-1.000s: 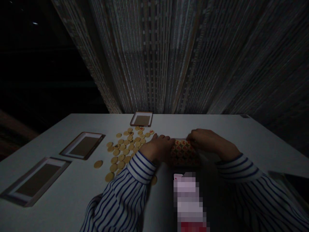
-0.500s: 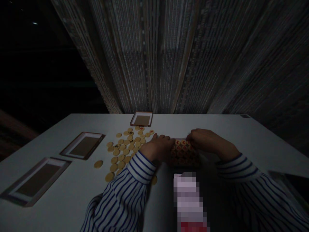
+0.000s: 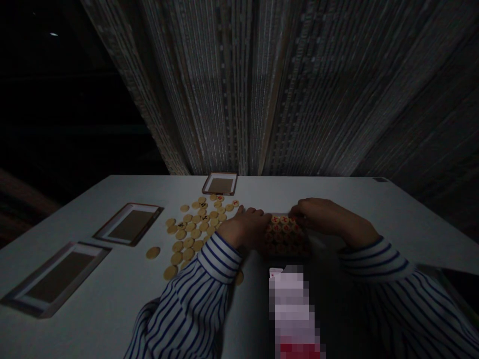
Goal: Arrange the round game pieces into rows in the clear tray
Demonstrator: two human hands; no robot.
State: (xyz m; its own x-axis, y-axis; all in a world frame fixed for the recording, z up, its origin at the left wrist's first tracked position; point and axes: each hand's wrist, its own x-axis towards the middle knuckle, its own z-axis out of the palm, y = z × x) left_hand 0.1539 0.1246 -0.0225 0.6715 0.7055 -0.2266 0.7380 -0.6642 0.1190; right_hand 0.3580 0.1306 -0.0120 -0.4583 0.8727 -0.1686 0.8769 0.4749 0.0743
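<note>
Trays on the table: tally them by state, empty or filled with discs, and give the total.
Empty trays: 3, near left, middle left, far.
Filled trays: 1, the disc tray between the left hand and right hand.
Total: 4 trays.

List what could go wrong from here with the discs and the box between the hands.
1. The left hand and right hand crowd the box of packed discs; a nudge might tip some out.
2. The striped left sleeve lies over the loose discs and could sweep them across the table.
3. The light is dim, so red and black marks may be misread.
</note>
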